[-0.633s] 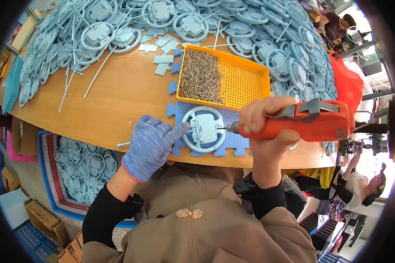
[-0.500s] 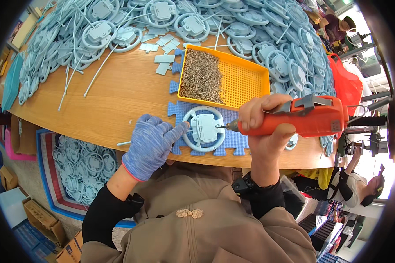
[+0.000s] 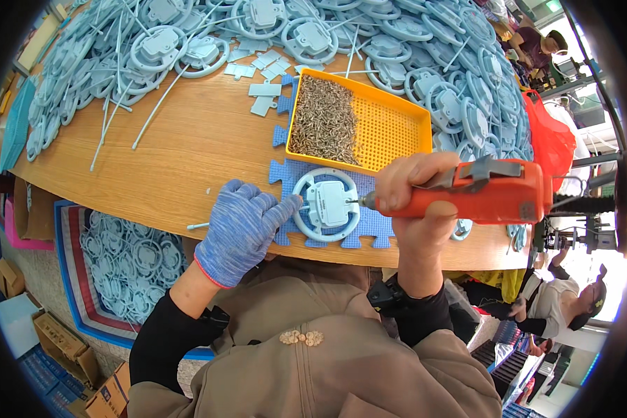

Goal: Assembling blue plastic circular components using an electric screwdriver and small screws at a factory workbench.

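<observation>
Screwdriver shifted slightly above the wooden table (apparently a workshop).

Ring part on foam mat (tray behind).

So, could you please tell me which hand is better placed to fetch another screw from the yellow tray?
Probably the left hand: it only rests on the round white part, while the right hand grips the orange screwdriver. The yellow tray lies just beyond.
</observation>
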The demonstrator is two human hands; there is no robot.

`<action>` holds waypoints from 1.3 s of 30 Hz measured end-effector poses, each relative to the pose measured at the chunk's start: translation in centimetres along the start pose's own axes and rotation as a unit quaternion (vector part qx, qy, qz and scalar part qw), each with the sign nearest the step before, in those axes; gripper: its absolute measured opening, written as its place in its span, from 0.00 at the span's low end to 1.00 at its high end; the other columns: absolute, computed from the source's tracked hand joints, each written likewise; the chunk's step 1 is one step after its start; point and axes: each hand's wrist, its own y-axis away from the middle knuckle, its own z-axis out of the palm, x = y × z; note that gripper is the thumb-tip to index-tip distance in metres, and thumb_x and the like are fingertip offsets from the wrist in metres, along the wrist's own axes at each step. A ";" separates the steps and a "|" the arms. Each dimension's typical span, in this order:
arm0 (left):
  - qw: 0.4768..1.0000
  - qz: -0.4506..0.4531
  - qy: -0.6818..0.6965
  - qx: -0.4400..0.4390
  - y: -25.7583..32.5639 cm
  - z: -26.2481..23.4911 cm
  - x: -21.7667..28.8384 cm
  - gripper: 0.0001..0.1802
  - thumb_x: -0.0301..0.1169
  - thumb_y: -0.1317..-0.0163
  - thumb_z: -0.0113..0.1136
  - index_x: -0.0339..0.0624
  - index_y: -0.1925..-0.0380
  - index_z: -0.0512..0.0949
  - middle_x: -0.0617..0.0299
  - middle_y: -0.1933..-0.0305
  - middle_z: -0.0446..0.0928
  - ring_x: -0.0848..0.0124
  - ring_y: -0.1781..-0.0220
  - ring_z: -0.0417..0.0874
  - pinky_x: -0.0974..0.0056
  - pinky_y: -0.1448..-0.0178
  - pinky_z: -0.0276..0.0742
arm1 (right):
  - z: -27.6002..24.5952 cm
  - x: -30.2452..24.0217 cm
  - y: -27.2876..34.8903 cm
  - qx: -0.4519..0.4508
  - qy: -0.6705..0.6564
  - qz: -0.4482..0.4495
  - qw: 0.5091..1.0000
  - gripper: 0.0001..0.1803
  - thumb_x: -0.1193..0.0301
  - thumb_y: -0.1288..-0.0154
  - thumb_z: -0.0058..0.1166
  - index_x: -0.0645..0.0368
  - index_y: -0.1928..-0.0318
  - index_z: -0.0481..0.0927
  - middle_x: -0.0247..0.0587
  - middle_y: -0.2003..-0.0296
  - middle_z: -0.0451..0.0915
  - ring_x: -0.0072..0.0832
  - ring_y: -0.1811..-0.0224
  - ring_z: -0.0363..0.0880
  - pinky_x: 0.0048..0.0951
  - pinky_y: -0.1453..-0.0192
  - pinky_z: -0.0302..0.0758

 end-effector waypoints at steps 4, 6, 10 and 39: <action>1.000 -0.004 0.004 -0.011 0.1 -0.3 -0.4 0.17 0.28 0.51 0.58 0.47 0.58 0.80 0.66 0.82 0.72 0.64 0.76 0.74 0.58 0.67 0.66 | 0.6 0.0 -0.9 -0.071 0.069 0.046 0.994 0.15 0.65 0.54 0.64 0.59 0.78 0.70 0.34 0.80 0.74 0.20 0.78 0.70 0.22 0.74 0.67; 1.000 -0.011 -0.018 -0.021 0.0 -1.0 -0.5 0.18 0.29 0.51 0.58 0.47 0.56 0.79 0.63 0.79 0.73 0.62 0.75 0.75 0.57 0.67 0.67 | 0.6 0.3 -1.3 -0.095 0.092 0.045 0.990 0.22 0.56 0.49 0.63 0.59 0.70 0.68 0.35 0.81 0.71 0.23 0.79 0.69 0.24 0.76 0.66; 0.993 -0.040 -0.027 -0.106 1.5 -2.4 0.0 0.19 0.28 0.51 0.57 0.48 0.55 0.76 0.59 0.72 0.74 0.59 0.72 0.75 0.56 0.65 0.68 | 0.5 0.6 -1.4 -0.068 0.061 0.097 0.991 0.29 0.46 0.47 0.64 0.57 0.64 0.67 0.35 0.83 0.65 0.27 0.83 0.65 0.28 0.80 0.64; 0.958 -0.062 -0.280 -0.013 -22.0 -0.9 -18.7 0.30 0.42 0.50 0.61 0.47 0.44 0.72 0.48 0.48 0.74 0.52 0.45 0.74 0.52 0.41 0.69 | -8.6 -1.4 -7.1 0.041 0.025 -0.084 0.995 0.27 0.48 0.44 0.62 0.58 0.62 0.68 0.37 0.80 0.68 0.29 0.82 0.68 0.29 0.81 0.67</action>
